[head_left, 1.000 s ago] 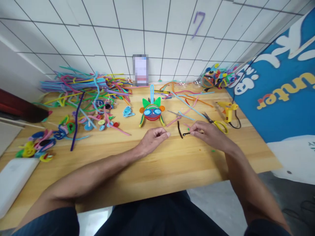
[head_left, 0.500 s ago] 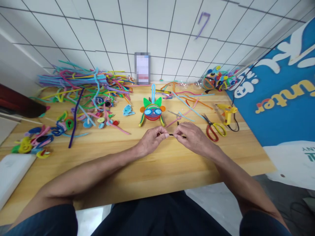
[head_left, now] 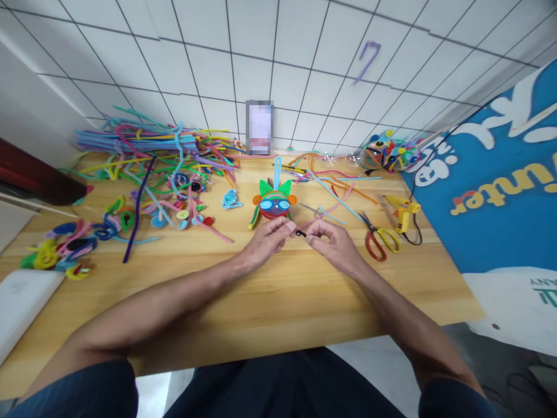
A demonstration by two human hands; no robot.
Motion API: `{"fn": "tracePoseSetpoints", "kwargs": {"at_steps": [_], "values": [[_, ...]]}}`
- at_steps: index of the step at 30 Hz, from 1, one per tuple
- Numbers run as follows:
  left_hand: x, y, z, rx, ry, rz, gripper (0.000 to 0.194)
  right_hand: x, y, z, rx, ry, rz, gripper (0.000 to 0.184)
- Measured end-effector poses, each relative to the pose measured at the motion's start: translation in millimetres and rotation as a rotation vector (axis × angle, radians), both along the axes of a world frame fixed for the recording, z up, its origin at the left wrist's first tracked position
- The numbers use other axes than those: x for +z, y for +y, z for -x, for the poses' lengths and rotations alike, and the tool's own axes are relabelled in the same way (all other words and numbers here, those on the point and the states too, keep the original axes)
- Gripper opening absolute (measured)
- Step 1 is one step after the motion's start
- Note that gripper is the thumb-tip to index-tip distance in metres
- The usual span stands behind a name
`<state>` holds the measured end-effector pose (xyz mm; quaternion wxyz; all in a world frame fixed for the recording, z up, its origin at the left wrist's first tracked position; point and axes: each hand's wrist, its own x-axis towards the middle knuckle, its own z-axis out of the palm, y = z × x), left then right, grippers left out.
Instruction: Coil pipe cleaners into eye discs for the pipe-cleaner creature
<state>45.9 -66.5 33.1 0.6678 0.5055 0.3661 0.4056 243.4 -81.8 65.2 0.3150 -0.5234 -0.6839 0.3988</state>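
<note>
My left hand point(head_left: 268, 240) and my right hand point(head_left: 329, 241) meet just above the wooden table point(head_left: 278, 296), fingers pinched on a short black pipe cleaner point(head_left: 300, 233) with a small curled end showing between them. Right behind the hands stands a colourful pipe-cleaner figure point(head_left: 273, 201) with green ears, blue goggles and a red body. Most of the black piece is hidden by my fingers.
A big heap of loose pipe cleaners point(head_left: 148, 157) and coiled bits point(head_left: 65, 249) fills the left. Red-and-yellow scissors point(head_left: 378, 238) and a yellow glue gun point(head_left: 402, 210) lie to the right. A colourful ball point(head_left: 387, 154) sits at the back right, a white box point(head_left: 21, 302) at front left.
My right hand moved left from beside the scissors, carrying the black pipe cleaner to my left hand. Both hands now pinch it closer together, near the figure.
</note>
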Motion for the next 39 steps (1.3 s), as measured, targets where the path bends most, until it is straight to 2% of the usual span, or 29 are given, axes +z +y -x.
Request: {"fn": "tracePoseSetpoints", "kwargs": {"at_steps": [4, 7, 10, 14, 16, 18, 20, 23, 25, 27, 30, 34, 36, 39], "values": [[10.0, 8.1, 8.9, -0.134, 0.217, -0.266, 0.033, 17.1, 3.1, -6.6, 0.103, -0.102, -0.047, 0.01], [15.1, 7.9, 11.9, -0.14, 0.226, -0.298, 0.034, 23.0, 3.0, -4.0, 0.109, -0.124, -0.098, 0.012], [18.9, 1.9, 10.0, -0.043, 0.13, -0.215, 0.036, 22.8, 0.6, 6.5, 0.056, -0.066, -0.102, 0.013], [20.4, -9.9, 2.3, 0.128, -0.112, 0.008, 0.04, 13.2, -2.8, 28.8, -0.08, 0.125, -0.073, 0.017], [21.6, -11.2, 0.9, 0.154, -0.192, 0.099, 0.042, 9.4, -1.7, 36.2, -0.108, 0.199, -0.064, 0.02], [25.7, -6.5, 4.0, 0.111, -0.182, 0.112, 0.044, 9.9, 1.7, 37.5, -0.102, 0.219, -0.036, 0.022], [32.9, 2.6, 11.2, 0.015, -0.091, 0.02, 0.046, 14.9, 6.1, 33.7, -0.073, 0.2, -0.001, 0.023], [45.2, 16.6, 23.9, -0.107, 0.089, -0.228, 0.035, 26.6, 10.4, 25.8, -0.002, 0.133, 0.032, 0.021], [50.4, 21.3, 29.1, -0.133, 0.161, -0.344, 0.028, 33.2, 10.8, 23.0, 0.034, 0.096, 0.039, 0.019], [51.3, 20.6, 29.8, -0.119, 0.19, -0.39, 0.025, 35.9, 9.7, 23.5, 0.046, 0.083, 0.04, 0.018], [45.4, 11.2, 22.2, -0.015, 0.13, -0.332, 0.028, 31.0, 6.9, 29.9, 0.015, 0.124, 0.016, 0.021], [32.4, -1.4, 7.5, 0.135, -0.12, -0.017, 0.041, 16.1, 4.5, 41.1, -0.082, 0.225, -0.067, 0.023], [28.9, -0.8, 5.8, 0.133, -0.179, 0.065, 0.045, 12.0, 5.2, 42.8, -0.104, 0.247, -0.056, 0.023], [31.6, 10.2, 13.7, 0.014, -0.102, 0.0, 0.047, 13.2, 8.5, 37.8, -0.055, 0.22, -0.003, 0.022]]}}
